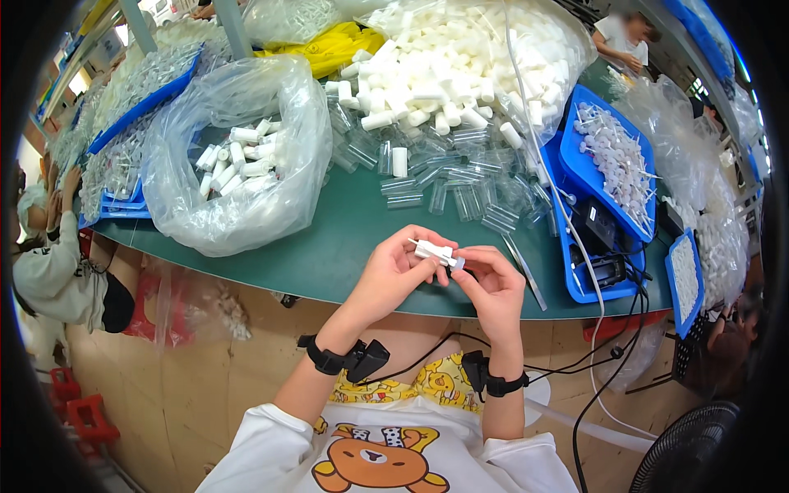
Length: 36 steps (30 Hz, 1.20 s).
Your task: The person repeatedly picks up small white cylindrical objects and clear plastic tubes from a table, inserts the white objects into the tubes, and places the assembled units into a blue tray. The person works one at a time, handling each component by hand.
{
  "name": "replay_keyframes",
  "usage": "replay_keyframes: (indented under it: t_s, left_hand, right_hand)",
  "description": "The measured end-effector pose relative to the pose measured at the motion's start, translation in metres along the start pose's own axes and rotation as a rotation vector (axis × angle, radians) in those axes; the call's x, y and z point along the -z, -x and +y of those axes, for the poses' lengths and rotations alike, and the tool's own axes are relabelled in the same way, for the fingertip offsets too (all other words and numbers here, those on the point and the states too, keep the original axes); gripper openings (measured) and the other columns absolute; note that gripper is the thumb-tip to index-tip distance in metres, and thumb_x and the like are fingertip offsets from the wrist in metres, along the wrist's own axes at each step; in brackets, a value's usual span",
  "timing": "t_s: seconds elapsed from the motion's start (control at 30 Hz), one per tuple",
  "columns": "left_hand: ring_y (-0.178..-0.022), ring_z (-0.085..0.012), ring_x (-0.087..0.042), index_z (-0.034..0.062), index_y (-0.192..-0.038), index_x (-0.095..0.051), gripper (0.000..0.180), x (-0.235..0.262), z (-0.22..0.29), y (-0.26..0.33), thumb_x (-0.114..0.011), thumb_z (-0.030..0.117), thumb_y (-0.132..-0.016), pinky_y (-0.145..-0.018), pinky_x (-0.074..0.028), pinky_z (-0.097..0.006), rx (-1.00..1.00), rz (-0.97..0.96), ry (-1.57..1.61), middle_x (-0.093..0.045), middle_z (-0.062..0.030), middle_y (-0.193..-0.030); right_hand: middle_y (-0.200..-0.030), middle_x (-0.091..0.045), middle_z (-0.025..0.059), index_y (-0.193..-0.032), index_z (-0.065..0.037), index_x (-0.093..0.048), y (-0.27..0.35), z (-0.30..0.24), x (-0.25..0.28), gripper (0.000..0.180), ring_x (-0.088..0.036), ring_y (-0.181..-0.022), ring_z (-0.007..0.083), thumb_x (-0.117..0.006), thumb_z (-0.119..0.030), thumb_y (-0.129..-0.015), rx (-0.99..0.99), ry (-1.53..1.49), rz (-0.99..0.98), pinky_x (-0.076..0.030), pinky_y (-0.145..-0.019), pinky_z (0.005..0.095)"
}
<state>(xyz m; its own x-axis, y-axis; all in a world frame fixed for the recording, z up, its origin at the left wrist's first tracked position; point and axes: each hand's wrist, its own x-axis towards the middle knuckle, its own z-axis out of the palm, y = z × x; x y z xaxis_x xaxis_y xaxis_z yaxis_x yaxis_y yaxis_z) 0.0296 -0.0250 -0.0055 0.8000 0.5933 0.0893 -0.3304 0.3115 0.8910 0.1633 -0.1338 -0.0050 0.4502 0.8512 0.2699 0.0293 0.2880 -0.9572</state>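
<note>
Above the table's near edge, my left hand (401, 267) is closed on a small white plastic part (434, 251) with a thin pointed tip at its left end. My right hand (491, 279) pinches the other end, where a translucent, whitish piece (458, 264) shows between the fingers. Just beyond my hands lie loose clear tubes (468, 197) on the green table (353, 222). Among them one white cylinder (399, 162) stands upright. Metal tweezers (524, 271) rest to the right of my right hand.
A large heap of white cylinders (444, 74) fills the back. To the left, an open plastic bag (238, 234) holds white parts. Blue trays (569, 148) with white stemmed pieces (612, 148) stand at right, beside cables. Other people (620, 41) sit at far right and left. A fan (686, 452) is lower right.
</note>
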Motion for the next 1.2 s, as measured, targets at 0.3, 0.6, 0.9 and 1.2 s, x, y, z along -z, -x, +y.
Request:
replay_keyframes:
  t_s: [0.3,0.6,0.9,1.2]
  left_hand:
    - [-0.079,-0.0152,-0.062,-0.0032,-0.114,-0.053,0.025,0.004,0.000,-0.001,-0.047,0.002,-0.090,-0.070,-0.048,-0.026,0.001,-0.024,-0.053,-0.062,-0.0178,-0.115]
    - [-0.086,-0.0166,-0.062,-0.0026,-0.121,-0.049,0.028,0.003,0.001,0.000,-0.040,0.012,-0.098,-0.076,-0.048,-0.028,0.030,-0.056,0.027,-0.057,-0.0211,-0.123]
    - [-0.100,-0.0128,-0.058,-0.0002,-0.119,-0.054,0.027,0.003,0.004,0.002,-0.053,0.011,-0.094,-0.082,-0.047,-0.026,-0.004,-0.064,-0.079,-0.059,-0.0117,-0.120]
    - [-0.098,-0.0123,-0.060,-0.0007,-0.111,-0.059,0.031,0.002,0.005,0.003,-0.069,-0.001,-0.082,-0.085,-0.050,-0.025,0.030,-0.010,-0.024,-0.062,-0.0067,-0.105]
  right_hand:
    - [-0.106,-0.059,0.0125,-0.106,0.006,-0.065,0.002,-0.001,-0.001,0.029,-0.060,-0.096,0.0181,-0.066,0.012,-0.077,0.044,0.063,0.006,-0.049,-0.086,0.0289]
    - [-0.106,-0.058,0.0120,-0.105,0.004,-0.066,0.003,0.002,-0.003,0.029,-0.058,-0.097,0.0186,-0.066,0.012,-0.077,0.114,0.138,0.060,-0.048,-0.085,0.0289]
    - [-0.104,-0.057,0.0099,-0.105,0.004,-0.066,0.006,-0.001,0.001,0.031,-0.059,-0.094,0.0178,-0.070,0.010,-0.074,0.093,0.116,0.082,-0.049,-0.081,0.0282]
    - [-0.103,-0.059,0.0109,-0.108,0.003,-0.065,0.005,-0.008,-0.004,0.037,-0.060,-0.092,0.0174,-0.072,0.008,-0.073,0.099,0.174,0.019,-0.049,-0.082,0.0276]
